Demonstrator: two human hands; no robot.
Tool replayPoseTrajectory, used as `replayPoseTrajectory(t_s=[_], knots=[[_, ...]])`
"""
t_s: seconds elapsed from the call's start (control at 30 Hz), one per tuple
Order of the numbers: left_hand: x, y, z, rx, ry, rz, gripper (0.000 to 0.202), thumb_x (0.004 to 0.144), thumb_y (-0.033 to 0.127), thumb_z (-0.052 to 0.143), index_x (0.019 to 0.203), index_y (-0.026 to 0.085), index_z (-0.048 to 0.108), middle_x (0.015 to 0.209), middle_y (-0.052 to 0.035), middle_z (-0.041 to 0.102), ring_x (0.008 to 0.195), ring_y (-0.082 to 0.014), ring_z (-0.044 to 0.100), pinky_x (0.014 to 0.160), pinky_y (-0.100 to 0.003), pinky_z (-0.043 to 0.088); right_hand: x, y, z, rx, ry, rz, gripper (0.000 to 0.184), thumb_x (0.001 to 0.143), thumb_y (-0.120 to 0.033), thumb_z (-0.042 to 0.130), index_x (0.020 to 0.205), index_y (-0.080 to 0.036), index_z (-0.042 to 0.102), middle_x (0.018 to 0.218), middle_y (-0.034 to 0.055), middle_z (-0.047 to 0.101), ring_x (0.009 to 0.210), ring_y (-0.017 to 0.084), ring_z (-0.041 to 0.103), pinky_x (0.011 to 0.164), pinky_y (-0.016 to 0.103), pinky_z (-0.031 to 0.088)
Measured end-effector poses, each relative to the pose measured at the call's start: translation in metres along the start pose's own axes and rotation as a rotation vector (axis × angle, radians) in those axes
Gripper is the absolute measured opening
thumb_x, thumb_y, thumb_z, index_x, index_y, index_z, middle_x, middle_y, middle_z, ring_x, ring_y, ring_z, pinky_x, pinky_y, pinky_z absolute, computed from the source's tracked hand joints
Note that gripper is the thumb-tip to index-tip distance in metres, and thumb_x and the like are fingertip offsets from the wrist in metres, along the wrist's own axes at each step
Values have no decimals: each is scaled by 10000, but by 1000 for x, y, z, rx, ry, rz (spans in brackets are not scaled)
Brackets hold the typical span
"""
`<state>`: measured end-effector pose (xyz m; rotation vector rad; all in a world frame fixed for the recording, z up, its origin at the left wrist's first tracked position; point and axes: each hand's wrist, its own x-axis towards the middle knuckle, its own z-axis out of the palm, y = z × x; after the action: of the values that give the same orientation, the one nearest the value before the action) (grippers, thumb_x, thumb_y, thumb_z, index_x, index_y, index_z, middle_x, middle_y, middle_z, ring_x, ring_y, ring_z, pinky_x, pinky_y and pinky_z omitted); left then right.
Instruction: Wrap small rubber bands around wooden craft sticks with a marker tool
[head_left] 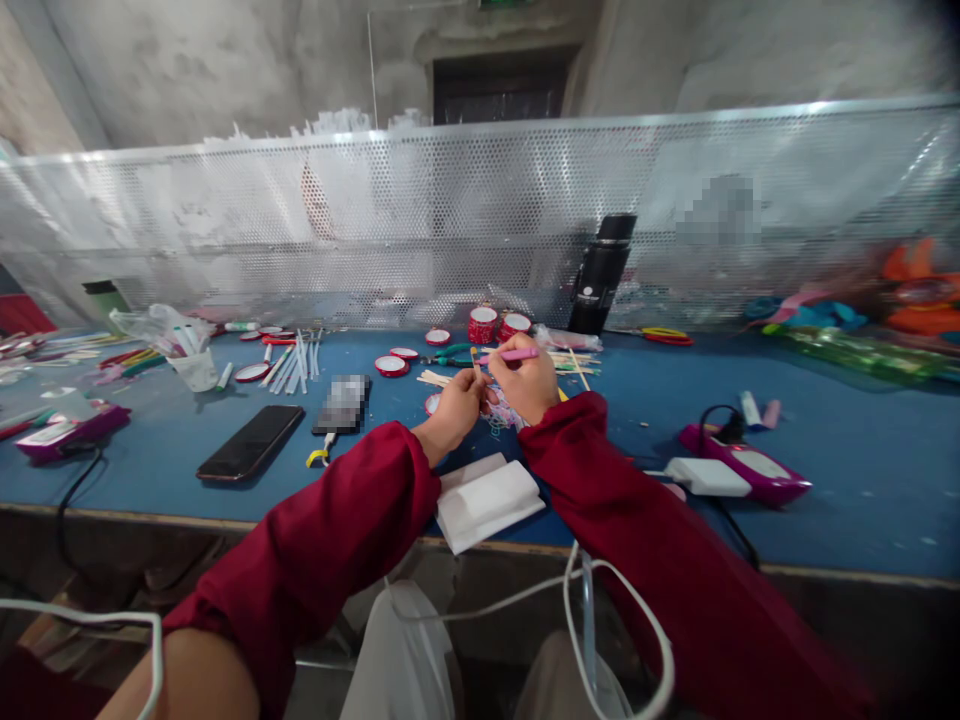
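Note:
My right hand (529, 380) is closed round a pink marker (516, 355), which lies almost level and points left. Its tip meets a small tan strip (475, 360) that stands up from the pinched fingers of my left hand (459, 405); what the strip is, I cannot make out. Under both hands lies a tangle of pale coloured threads (501, 412). Just behind them are green-handled pliers (450, 356) and some pale wooden sticks (433, 378). A folded white paper (491, 500) rests in front of my wrists.
A dark phone (251, 443) and a second phone (343, 403) lie left. Behind stand red-and-white round tins (482, 324) and a black thermos (602, 273) before a perforated metal screen (480, 215). A power strip (750, 470) with a white charger sits right; a cup of pens (195, 370) stands left.

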<state>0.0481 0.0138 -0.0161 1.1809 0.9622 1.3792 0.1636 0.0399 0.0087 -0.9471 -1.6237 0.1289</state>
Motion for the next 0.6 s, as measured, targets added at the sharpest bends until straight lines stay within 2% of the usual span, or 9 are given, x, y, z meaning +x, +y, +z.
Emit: replayPoseTrajectory(t_s=[0.13,0.27,0.47,0.6], knots=[[0,0,-1,3,0,3,147,966,132,502,831,181,535,611,23,580,475,-82,470,509,-206,356,1,1,-1,-21,46,0,109,785,-295,585,704,-253,526,674,3,630,649,193,575,619,327,402],[1,-1,0,8,3,7,173,977,131,479,817,181,525,612,21,577,473,-80,460,496,-206,340,0,1,0,18,-3,-11,109,785,-300,585,705,-253,528,659,-1,625,655,193,578,625,321,410],[1,-1,-1,9,1,-1,175,980,111,451,842,178,536,609,25,578,470,-81,469,502,-207,348,1,2,-1,-42,47,15,115,786,-285,593,694,-247,534,662,1,621,646,191,573,608,321,391],[1,-2,-1,3,2,0,160,977,133,485,831,179,530,621,26,581,465,-74,460,495,-206,334,1,2,0,21,5,-11,112,789,-292,590,702,-248,535,657,-2,621,647,187,572,618,317,407]])
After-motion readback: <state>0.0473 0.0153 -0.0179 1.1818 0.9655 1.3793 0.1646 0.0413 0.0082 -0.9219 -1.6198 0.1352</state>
